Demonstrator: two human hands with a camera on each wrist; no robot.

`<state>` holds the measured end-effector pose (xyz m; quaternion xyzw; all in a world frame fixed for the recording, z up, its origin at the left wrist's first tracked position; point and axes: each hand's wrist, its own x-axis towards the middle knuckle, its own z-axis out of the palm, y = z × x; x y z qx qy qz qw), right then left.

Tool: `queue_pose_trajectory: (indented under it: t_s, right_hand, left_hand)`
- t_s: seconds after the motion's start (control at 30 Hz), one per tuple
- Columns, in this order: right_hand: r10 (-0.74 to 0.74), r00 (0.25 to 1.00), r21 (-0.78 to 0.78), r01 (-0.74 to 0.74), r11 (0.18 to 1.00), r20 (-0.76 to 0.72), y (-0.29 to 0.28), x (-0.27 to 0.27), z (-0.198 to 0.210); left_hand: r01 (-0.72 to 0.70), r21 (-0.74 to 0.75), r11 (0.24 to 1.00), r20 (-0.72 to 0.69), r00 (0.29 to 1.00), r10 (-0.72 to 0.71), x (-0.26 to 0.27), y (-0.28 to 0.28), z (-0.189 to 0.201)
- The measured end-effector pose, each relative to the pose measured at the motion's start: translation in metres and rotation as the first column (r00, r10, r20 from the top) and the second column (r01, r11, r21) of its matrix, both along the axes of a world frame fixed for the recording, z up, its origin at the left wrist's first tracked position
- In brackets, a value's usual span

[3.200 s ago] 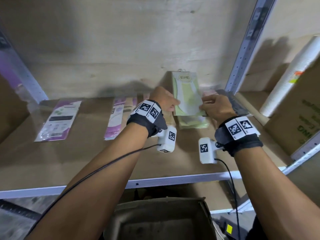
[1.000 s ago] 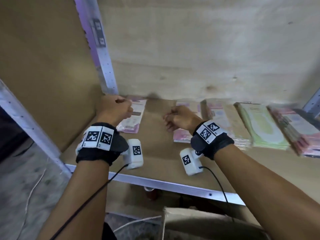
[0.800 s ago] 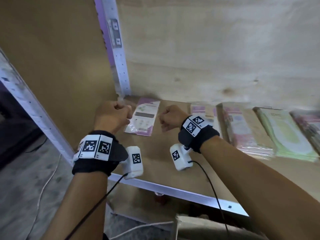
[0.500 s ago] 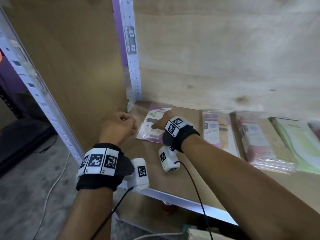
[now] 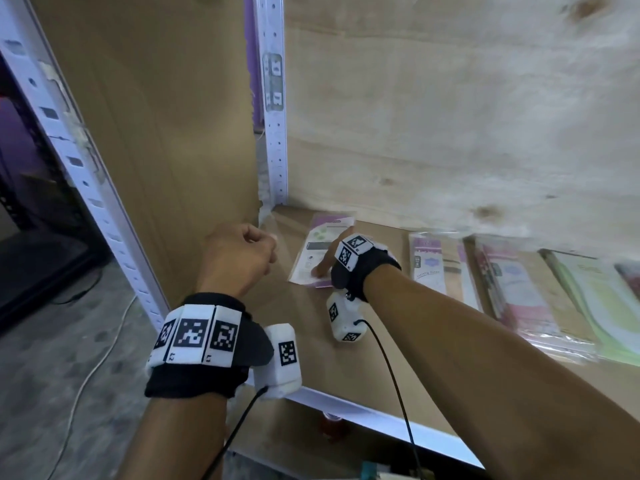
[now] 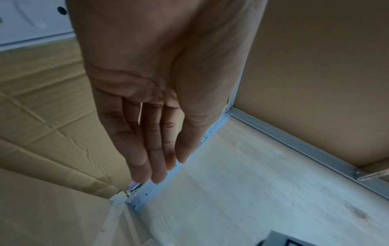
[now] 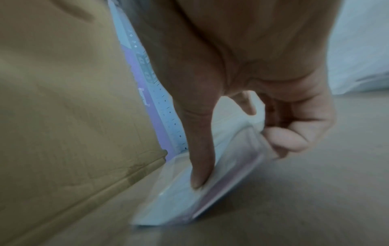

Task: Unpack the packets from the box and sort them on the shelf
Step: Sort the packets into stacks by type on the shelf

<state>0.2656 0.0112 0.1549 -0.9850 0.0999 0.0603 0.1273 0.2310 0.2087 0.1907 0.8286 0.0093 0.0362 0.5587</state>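
Observation:
A purple-and-white packet point(image 5: 323, 237) lies at the far left of the shelf board point(image 5: 346, 368), close to the corner post. My right hand point(image 5: 327, 265) is on it. In the right wrist view the thumb presses the packet point(image 7: 179, 199) from above while the fingers point(image 7: 286, 139) curl under its raised right edge, so my right hand point(image 7: 242, 159) pinches it. My left hand point(image 5: 256, 244) hovers left of the packet near the cardboard side wall and holds nothing. Its fingers point(image 6: 155, 166) hang fairly straight.
Piles of packets lie in a row to the right: purple-brown point(image 5: 436, 268), pink point(image 5: 512, 289) and green point(image 5: 595, 299). A white perforated post point(image 5: 275, 133) stands in the back left corner beside the cardboard wall point(image 5: 156, 133). The shelf's metal front edge point(image 5: 381, 417) runs below my wrists.
My right hand has moved left from the purple-brown pile to the far-left packet and taken hold of it. The left hand has stayed near the side wall. The view has swung left.

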Motion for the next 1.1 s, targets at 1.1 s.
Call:
queue_pose_trajectory:
  t_s: [1.1]
  right_hand:
    - [-0.227, 0.974, 0.972, -0.07, -0.226, 0.018, -0.222, -0.27, 0.074]
  left_hand:
    - [0.63, 0.166, 0.759, 0.458, 0.632, -0.625, -0.112, -0.199, 0.023]
